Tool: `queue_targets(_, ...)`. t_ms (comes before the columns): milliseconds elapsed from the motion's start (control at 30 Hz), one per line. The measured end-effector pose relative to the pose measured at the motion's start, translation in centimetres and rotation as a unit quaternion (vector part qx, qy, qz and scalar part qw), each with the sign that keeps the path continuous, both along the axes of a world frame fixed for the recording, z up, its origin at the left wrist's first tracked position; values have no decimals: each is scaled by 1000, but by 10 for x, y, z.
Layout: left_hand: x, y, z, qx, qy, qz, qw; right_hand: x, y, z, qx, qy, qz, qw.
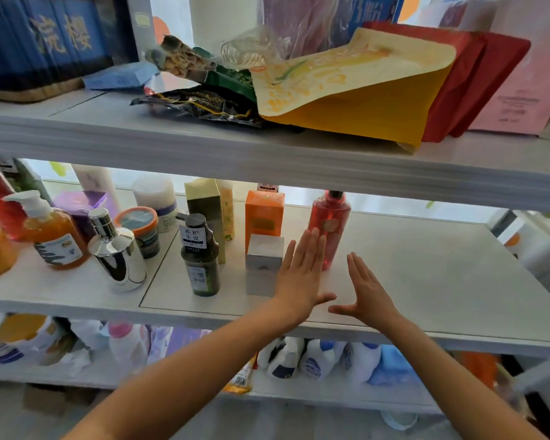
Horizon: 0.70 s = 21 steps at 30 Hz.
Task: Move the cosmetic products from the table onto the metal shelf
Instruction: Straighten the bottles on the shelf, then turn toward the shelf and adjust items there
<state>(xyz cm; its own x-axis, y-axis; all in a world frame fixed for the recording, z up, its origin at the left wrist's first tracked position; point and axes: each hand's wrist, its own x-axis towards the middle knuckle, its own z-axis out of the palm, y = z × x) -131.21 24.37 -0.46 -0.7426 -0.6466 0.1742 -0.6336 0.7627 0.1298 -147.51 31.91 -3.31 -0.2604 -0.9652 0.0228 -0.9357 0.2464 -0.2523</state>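
So: cosmetics sitting on shelf [426, 265]

L hand [299, 274] is hovering w/ fingers straight & together, gripping nothing, just beside silver box [264, 265]; touching or not, can't tell. Its fingertips are overlapping pink bottle [329, 217]. R hand [367, 290] is also lying open, fingers straight, thumb out, over bare board. Orange box [264, 214] & dark bottle [200, 258] are standing upright nearby.

The shelf [426, 258] is white, the box [264, 265] silver, the carton [264, 214] orange, the bottle [329, 223] red-pink.
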Motion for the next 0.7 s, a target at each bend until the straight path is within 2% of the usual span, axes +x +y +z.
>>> queue_targets(100,37,8,-8,15,-13,-32,999,41,15,-1,-2,-11,33,999)
queue_targets(200,90,15,-18,-21,-37,-40,998,94,21,-9,-14,-19,56,998)
queue_targets(300,153,18,-26,-38,-47,-11,998,156,23,-20,-20,-18,52,998)
queue_targets(367,208,12,-34,-55,-48,27,997,207,19,-23,-25,-14,93,995)
queue_targets(433,267,9,-39,-1,-78,81,994,257,10,-31,-16,4,150,989)
queue_targets(533,359,10,-55,63,-116,174,976,340,-20,-37,17,-15,226,974)
queue_targets(633,439,11,-52,57,-102,256,960,422,-55,-43,-20,-63,314,947)
queue_targets(700,489,7,-47,41,-95,301,948,476,-79,-39,-25,-44,373,926)
